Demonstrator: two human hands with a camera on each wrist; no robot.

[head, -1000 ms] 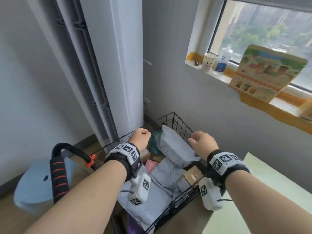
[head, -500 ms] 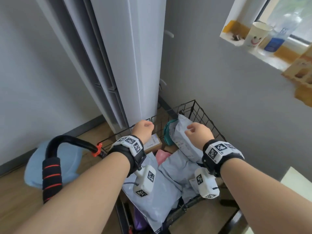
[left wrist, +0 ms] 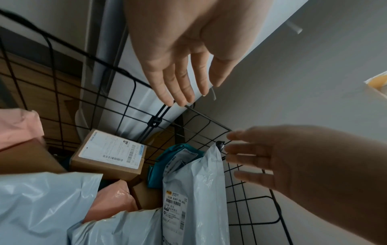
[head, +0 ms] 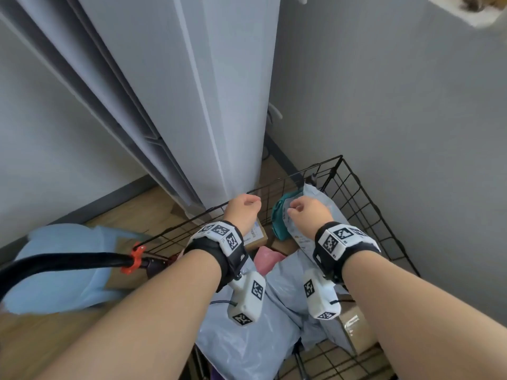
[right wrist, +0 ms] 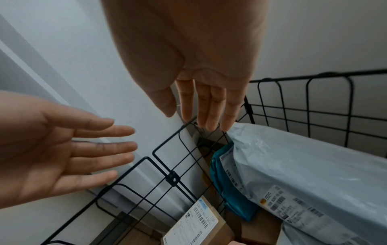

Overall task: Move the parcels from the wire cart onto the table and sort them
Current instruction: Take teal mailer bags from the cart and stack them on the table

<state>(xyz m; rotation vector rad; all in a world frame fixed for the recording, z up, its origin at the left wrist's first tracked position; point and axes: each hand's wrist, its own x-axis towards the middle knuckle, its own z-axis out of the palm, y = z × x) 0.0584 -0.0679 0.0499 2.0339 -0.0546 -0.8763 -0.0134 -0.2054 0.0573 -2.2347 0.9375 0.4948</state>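
Both hands have reached deeper over the black wire cart (head: pixel 356 204); left hand (left wrist: pixel 180 54) and right hand (right wrist: pixel 201 79) spread, empty, nearing the upright pale-grey plastic mailer (left wrist: pixel 196 190), unlifted among the other parcels.

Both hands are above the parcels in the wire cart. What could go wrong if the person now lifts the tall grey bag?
The grey bag leans on the wire cart wall; its top corner may snag on the mesh. The teal parcel is wedged beside it and could be dragged along. Both the left hand and right hand are open, so the slick film may slip from a loose grip.
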